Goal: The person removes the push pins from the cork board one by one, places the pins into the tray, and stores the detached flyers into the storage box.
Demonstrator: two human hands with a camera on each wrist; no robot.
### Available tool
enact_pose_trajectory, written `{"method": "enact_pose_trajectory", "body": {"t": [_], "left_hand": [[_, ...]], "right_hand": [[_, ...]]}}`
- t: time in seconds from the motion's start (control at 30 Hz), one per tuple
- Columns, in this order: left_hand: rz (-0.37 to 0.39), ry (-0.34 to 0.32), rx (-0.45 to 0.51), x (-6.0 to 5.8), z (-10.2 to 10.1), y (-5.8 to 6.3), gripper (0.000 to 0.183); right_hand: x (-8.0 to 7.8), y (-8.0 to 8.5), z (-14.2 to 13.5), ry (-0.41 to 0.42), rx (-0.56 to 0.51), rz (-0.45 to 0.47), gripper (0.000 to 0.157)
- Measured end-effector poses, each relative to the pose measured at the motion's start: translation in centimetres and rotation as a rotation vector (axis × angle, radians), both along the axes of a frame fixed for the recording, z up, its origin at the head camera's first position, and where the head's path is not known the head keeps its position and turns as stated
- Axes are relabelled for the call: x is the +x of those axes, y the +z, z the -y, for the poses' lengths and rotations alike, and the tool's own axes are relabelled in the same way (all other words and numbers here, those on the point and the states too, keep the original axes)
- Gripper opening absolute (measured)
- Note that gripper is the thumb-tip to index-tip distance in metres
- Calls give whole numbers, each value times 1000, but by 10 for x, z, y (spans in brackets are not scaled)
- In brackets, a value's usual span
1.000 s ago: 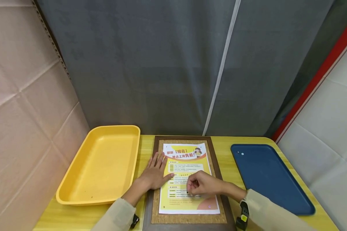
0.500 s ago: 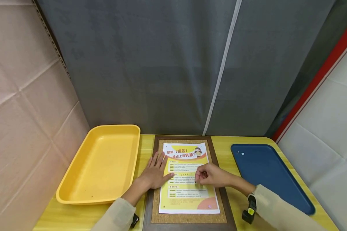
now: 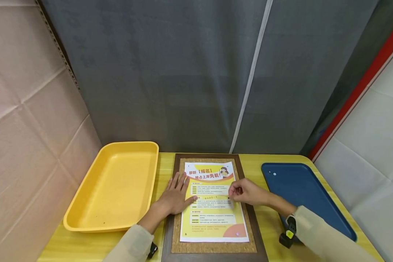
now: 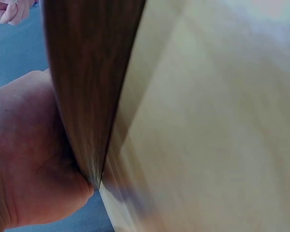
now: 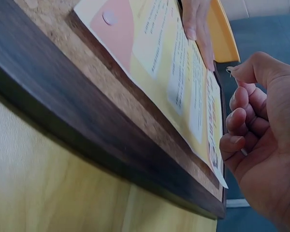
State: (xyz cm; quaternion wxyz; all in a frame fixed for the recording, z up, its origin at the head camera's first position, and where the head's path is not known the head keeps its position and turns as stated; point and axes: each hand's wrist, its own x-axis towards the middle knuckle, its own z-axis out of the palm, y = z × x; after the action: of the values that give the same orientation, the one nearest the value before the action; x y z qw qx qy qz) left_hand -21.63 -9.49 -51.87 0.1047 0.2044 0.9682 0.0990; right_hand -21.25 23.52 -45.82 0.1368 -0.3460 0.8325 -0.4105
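A printed yellow-and-white poster (image 3: pixel 213 214) lies on a cork board (image 3: pixel 213 248) with a dark brown wooden frame (image 3: pixel 257 233). My left hand (image 3: pixel 175 198) rests spread on the board's left side, its fingertips and thumb on the poster's edge. Above the poster's right side, my right hand (image 3: pixel 245 193) pinches a small shiny thumbtack (image 5: pixel 230 70) between thumb and forefinger, the other fingers curled. A round, pale thumbtack (image 5: pixel 109 18) sits at the poster's bottom right corner. Small marks at the other corners are too small to tell.
On the left of the yellow wooden table (image 3: pixel 85 245) stands a deep yellow tray (image 3: pixel 118 185). To the right lies a flat blue tray (image 3: pixel 308 196) with tiny pale bits (image 3: pixel 274 174) near its far left corner. A grey curtain (image 3: pixel 167 80) hangs behind.
My right hand has moved up and right across the poster, from its lower middle to its right side, still pinching. My left hand and the board have stayed put.
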Motion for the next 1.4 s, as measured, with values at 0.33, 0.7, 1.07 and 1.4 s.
{"method": "enact_pose_trajectory", "body": {"t": [0.33,0.7,1.07,1.4], "left_hand": [[-2,4,6,3,-1,4,93],[-13,6,12,2,-1,1,93],[1,-6,21,9,-2,18,89],[-10,-3,-8,11,-3,21,90]], "right_hand": [[-7,3,-19,-66,20,16,9],[-18,-3,-39,-111,13,15,6],[-28,-8,-64,-165,41,-30,7],[-33,-7,-84,-281,67,-19,9]]}}
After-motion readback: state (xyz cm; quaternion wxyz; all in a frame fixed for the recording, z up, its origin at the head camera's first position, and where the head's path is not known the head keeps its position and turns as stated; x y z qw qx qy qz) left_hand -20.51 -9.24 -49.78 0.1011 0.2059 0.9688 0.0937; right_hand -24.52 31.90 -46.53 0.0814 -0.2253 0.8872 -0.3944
